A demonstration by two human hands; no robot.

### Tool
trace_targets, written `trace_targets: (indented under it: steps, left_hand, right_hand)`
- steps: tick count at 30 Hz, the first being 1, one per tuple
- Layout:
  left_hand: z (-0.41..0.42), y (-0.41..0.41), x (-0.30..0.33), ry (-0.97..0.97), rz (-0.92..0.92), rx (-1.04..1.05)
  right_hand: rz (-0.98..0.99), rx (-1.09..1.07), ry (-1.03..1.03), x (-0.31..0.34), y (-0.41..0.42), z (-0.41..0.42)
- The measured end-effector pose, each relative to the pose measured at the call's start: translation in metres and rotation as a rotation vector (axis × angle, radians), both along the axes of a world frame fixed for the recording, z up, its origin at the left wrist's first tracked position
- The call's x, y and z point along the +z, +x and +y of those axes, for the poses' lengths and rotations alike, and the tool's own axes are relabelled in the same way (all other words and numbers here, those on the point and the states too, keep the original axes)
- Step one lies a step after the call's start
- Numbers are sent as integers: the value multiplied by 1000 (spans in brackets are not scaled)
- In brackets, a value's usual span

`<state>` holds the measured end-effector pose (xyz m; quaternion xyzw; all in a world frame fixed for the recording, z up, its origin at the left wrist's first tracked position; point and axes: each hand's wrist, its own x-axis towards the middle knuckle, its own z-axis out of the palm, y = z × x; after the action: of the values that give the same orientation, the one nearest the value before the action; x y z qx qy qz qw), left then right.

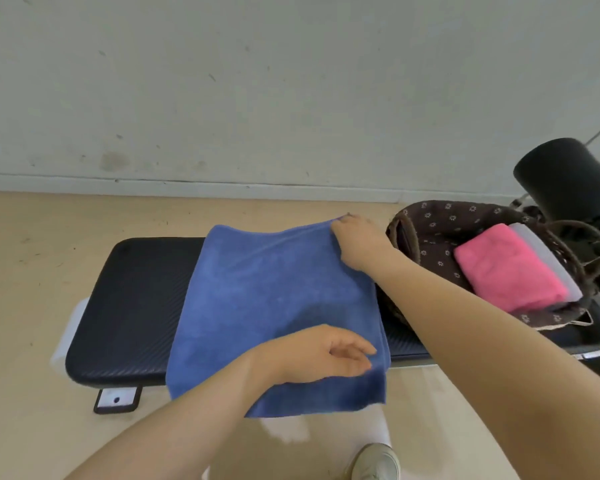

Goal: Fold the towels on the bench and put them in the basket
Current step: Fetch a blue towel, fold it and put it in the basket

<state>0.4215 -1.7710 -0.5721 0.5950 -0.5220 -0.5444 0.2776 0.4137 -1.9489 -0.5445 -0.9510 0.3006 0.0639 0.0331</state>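
Head view: a blue terry-cloth towel point(274, 306) is seen spread across a black padded bench point(136, 306), its near edge hanging over the front of the pad. The far right corner of the towel is pinched by the right hand point(357, 242) and lifted slightly off the bench, while the left hand point(319, 355) is held just above the near right part of the cloth, fingers loosely bent and nothing gripped. At the right end of the bench, a brown basket with a flower-print lining point(430, 220) is shown already holding a folded pink towel point(506, 268) with a pale folded towel point(548, 258) beside it. The fold appears only begun. With just one corner held, the edges could be brought over unevenly and a skewed fold produced; the overhanging near edge could also drag the towel off the bench if the cloth is tugged.
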Motion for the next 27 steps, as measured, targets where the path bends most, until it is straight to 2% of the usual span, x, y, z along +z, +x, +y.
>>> trace_targets:
  steps: [3, 4, 8, 10, 14, 17, 19, 21, 25, 27]
  left_hand:
    - [4, 41, -4, -81, 48, 308]
    - [4, 58, -2, -115, -10, 425]
    - [-2, 137, -7, -194, -631, 726]
    - [-5, 164, -15, -98, -818, 774]
    - [-12, 182, -27, 262, -867, 816]
    - [-18, 185, -38, 332, -949, 801]
    - [-19, 189, -42, 304, -874, 856]
    - [-14, 194, -41, 239, -713, 945]
    - [9, 197, -29, -41, -133, 1141]
    - [25, 196, -22, -159, 9, 1238]
  right_hand:
    - [94, -48, -45, -20, -1, 3]
    - [75, -73, -30, -25, 1, 5]
    - [99, -158, -72, -41, 13, 8]
    - [135, -217, -89, -45, 18, 6]
    - [92, -387, 52, -49, 27, -4]
    - [-18, -539, 214, -50, 32, -8]
    - [-104, -603, 224, -50, 35, -8]
    - [-209, -633, 231, -48, 38, -9]
    - [-411, -710, 372, -50, 42, -8]
    - [-448, -732, 447, -52, 44, -5]
